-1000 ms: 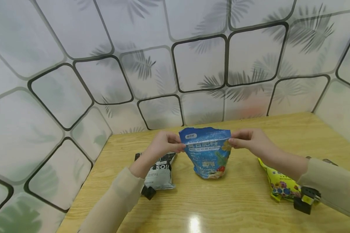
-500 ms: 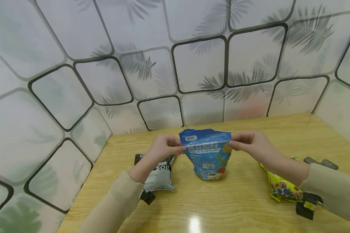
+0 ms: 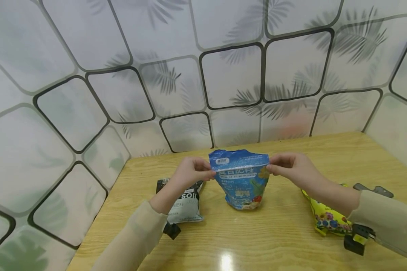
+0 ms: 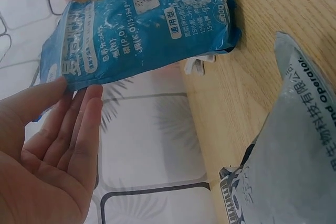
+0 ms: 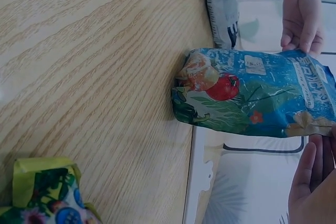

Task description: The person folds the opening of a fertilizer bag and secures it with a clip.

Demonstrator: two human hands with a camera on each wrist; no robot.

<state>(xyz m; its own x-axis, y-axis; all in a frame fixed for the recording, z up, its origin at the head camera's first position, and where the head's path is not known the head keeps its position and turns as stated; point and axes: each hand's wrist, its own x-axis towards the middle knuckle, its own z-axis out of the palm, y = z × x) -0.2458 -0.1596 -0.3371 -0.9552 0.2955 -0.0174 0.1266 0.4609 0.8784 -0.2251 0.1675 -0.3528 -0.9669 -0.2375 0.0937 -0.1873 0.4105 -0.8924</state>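
At the centre of the head view, I hold a blue bag (image 3: 240, 186) upright by its two upper corners, its printed front facing me. My left hand (image 3: 190, 171) pinches one corner, thumb in front and fingers behind, with no visible gap at the tips; my right hand (image 3: 293, 165) pinches the other the same way. The bag's base appears to rest on the wooden table (image 3: 257, 241), though the contact line is hard to confirm.

By my reading, the work is partway along: the bag is in hand, upright and spread wide between both grips, but neither hand has let go. Whether its uneven top edge is sealed, I cannot tell, so anything left to do there is unclear.

Left of centre, a grey bag (image 3: 186, 209) lies partly hidden by my forearm; at lower right, a yellow bag (image 3: 329, 216) lies under my other arm. I hold neither.
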